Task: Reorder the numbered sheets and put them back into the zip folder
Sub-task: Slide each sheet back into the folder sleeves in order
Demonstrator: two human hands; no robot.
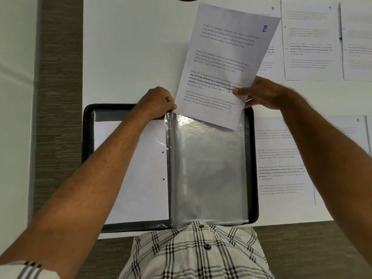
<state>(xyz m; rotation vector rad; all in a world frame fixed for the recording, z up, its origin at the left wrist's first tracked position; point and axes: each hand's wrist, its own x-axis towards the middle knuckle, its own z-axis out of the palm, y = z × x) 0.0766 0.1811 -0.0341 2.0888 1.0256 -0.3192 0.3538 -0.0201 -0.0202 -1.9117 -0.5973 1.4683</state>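
The black zip folder (254, 158) lies open on the white table, with clear plastic sleeves (207, 168) on its right half and a white sheet (138, 178) on its left half. My left hand (158, 102) pinches the top edge of a sleeve near the spine. My right hand (259, 93) grips the sheet marked 2 (225, 57) by its right edge. That sheet is tilted, and its bottom edge sits inside the top of the sleeve. Sheets marked 3 (272, 9) and 4 (311, 41) lie at the far right, partly hidden.
Another printed sheet (281, 162) lies right of the folder, with one more sheet (342, 137) beyond it. A further sheet (358, 41) sits at the top right corner. The white table (130, 47) ends on the left at a grey wood strip (60, 97).
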